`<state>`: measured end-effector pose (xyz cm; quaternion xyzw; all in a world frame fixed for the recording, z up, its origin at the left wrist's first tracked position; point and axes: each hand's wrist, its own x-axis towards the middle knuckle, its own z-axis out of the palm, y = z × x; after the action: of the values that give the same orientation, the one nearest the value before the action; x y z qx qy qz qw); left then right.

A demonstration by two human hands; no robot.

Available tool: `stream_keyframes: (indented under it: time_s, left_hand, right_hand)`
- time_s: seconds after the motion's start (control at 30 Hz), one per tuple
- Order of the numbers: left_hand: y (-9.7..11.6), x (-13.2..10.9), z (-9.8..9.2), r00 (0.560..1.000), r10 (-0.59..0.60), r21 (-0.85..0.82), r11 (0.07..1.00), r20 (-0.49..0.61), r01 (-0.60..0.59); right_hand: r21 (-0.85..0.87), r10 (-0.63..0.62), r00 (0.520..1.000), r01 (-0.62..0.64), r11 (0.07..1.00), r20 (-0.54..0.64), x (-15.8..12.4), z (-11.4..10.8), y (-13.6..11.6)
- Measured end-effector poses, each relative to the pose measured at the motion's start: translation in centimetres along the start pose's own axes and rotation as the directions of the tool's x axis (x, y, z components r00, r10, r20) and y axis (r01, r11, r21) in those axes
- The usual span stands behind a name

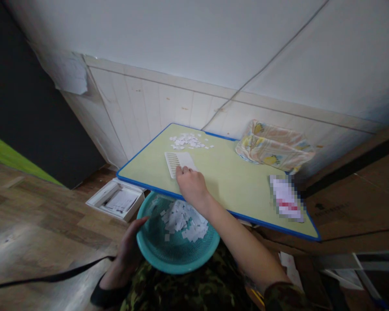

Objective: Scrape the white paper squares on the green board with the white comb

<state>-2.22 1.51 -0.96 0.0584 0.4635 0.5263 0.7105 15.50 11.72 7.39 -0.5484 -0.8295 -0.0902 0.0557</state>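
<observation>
1. Table (233, 181): pale green top, blue rim.
2. Paper bits (188, 141): loose white heap at the far left corner.
3. White comb (175, 163): flat, just nearer than the heap.
4. Patterned cloth (274, 147): bunched at the far right edge.
5. Blurred white-and-red item (287, 198): near the right corner.

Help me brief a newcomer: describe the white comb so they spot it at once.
Find the yellow-green table with the blue edge, above the teal basket. On its left part, just this side of the pile of white paper scraps, the white comb lies flat under the fingertips of the right hand. Unlike the tiny loose scraps, it is one rectangle with a row of teeth.
</observation>
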Motion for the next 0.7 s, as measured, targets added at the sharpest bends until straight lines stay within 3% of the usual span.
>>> stream_keyframes:
  time_s: [0.1, 0.33, 0.53, 0.63, 0.7]
  left_hand:
    - [-0.2, 0.0, 0.2, 0.997, 0.04, 0.061, 0.997, -0.063, -0.037]
    - [-0.2, 0.1, 0.6, 0.996, 0.02, 0.099, 0.995, -0.091, -0.011]
    - [-0.3, 0.3, 0.6, 0.998, 0.01, 0.083, 0.997, -0.068, -0.004]
    - [-0.4, 0.4, 0.7, 0.998, 0.004, 0.085, 0.996, -0.065, 0.001]
    - [-0.5, 0.4, 0.8, 0.997, -0.01, 0.071, 0.997, -0.072, 0.015]
  right_hand:
    - [-0.024, 0.069, 0.998, -0.069, 0.997, 0.01, -0.6, -0.2, 1.8]
    - [-0.006, 0.225, 0.974, -0.225, 0.974, 0.022, -1.8, -0.7, 6.6]
    - [0.166, 0.385, 0.914, -0.362, 0.917, -0.13, -3.3, -1.3, 11.4]
    - [0.247, 0.445, 0.875, -0.396, 0.885, -0.191, -3.6, -1.4, 11.9]
    - [0.254, 0.418, 0.889, -0.367, 0.895, -0.188, -3.7, -1.3, 10.9]
